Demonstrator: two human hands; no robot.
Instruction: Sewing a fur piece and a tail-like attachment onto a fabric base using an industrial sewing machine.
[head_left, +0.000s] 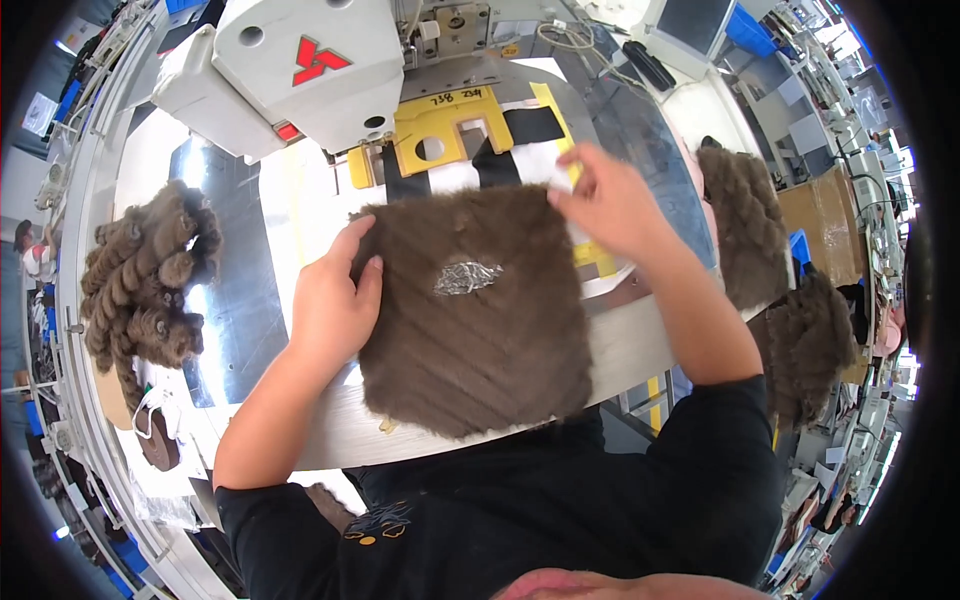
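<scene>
At the front of the white industrial sewing machine point(310, 85), a brown fur panel point(475, 345) is lying broad and nearly flat before the worker, its upper edge sitting close below the yellow cut-out plate point(440, 112) and its lower edge reaching the worktable's near side point(335, 435). The left hand point(335, 300) is resting at the panel's upper left, thumb and fingers parted along the margin (whether they are pinching the fur or only pressing on it, I cannot tell). The right hand point(612, 205) is hovering by the opposite corner with thumb and forefinger apart, apparently gripping nothing; blur is hiding whether the thumb is touching. A crinkled silvery patch point(468, 278) is showing on the pile, while black strips point(405, 178) are running from under the plate toward the panel. Judging from this, the worker is probably squaring up the panel by its upper corners; the next move is calling for both corners to be held level and the fur kept smooth, clear of the plate.
</scene>
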